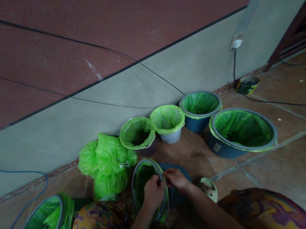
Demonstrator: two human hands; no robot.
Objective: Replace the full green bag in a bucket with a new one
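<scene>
Between my knees a blue tub (185, 171) lies tilted, its grey rim (134, 181) turned toward the left and lined with green mesh netting. My left hand (153, 193) is closed at the inner side of this rim, fingers bent onto the netting edge. From the right, my right hand (177, 179) pinches the edge of the same rim, its fingertips near those of the left. What exactly lies between the fingertips is too small to make out. Bundled bright green net bags (112, 162) sit just left of the tub.
Net-lined tubs stand along the wall: a dark one (150, 147), a pale one (177, 136), a blue one (196, 125) and a large one (220, 147). Another lined tub (61, 218) is at lower left. A small round container (214, 193), a can (247, 85) and cables (290, 103) lie on the floor.
</scene>
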